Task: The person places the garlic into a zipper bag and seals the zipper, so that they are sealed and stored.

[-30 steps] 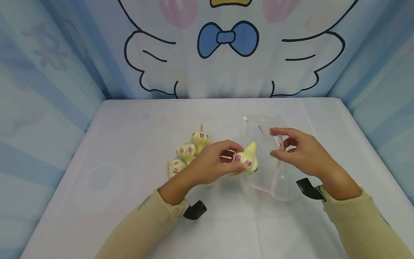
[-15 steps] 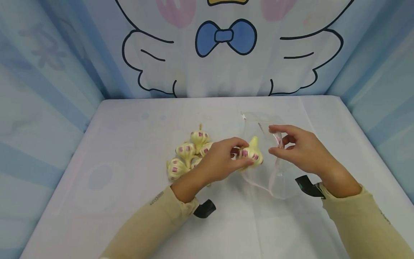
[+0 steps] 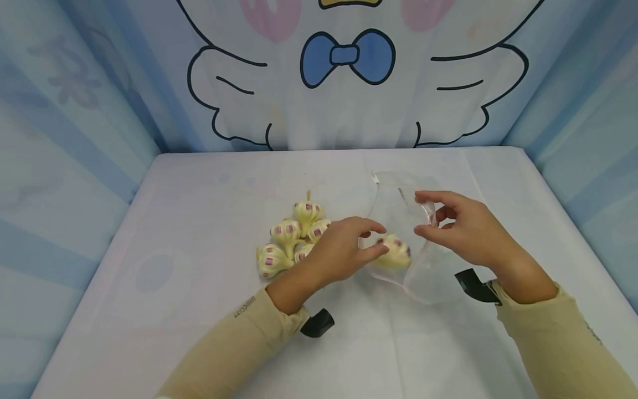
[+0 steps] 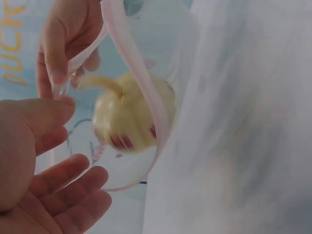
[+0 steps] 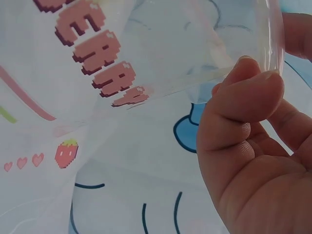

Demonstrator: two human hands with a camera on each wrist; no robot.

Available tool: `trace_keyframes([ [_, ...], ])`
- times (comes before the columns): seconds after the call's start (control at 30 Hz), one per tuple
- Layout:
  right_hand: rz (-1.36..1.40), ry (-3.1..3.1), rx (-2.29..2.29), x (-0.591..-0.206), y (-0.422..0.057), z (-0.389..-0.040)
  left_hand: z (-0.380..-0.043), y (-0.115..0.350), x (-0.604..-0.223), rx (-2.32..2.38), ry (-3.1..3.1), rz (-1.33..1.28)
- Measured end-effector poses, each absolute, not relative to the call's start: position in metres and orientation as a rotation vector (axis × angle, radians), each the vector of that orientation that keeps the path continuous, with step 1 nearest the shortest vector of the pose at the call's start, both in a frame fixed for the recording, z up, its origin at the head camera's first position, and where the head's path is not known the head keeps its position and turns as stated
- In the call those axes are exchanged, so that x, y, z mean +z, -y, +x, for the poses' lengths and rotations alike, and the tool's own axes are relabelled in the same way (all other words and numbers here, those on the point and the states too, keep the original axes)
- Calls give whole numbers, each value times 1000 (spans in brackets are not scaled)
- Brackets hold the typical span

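Observation:
A garlic bulb (image 3: 396,253), cream with purplish marks, is at the mouth of a clear plastic bag (image 3: 394,208). In the left wrist view the bulb (image 4: 129,114) hangs past the bag's pale pink rim (image 4: 130,56), partly seen through the film. My left hand (image 3: 344,249) is just left of the bulb, thumb and fingers spread apart, fingertips close to it. With thumb and fingers, my right hand (image 3: 463,227) pinches the bag's edge and holds the bag up; the right wrist view shows red lettering (image 5: 105,53) on the film.
Several more garlic bulbs (image 3: 286,233) lie in a cluster on the white tabletop (image 3: 199,310), left of my left hand and partly behind it. Patterned blue curtains (image 3: 80,138) stand around the table's back and sides.
My left hand moved right with the bulb to the bag mouth, then its fingers parted and the bulb dropped lower into the bag. My right hand stayed nearly still.

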State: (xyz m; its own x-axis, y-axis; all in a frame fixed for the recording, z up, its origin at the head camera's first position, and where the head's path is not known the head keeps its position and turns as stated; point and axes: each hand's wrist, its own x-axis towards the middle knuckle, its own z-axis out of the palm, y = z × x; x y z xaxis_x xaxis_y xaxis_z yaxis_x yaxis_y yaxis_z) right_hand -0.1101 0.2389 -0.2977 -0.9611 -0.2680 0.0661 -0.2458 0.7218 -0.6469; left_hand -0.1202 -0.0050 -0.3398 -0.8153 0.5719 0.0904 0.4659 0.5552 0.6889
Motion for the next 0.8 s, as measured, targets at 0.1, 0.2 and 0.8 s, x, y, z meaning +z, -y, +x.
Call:
trace_keyframes([
  [0.1,-421,-2887,-1075,-296,-239,-110,-120,4,-339,1076,-2650,877],
  [0.2,-408,-2890,-1072,-296,-239,-109,-119,4,-338,1074,-2649,863],
  [0.8,-435,-2905,-1099,-291,-239,-106,-116,2,-336,1058,-2619,852],
])
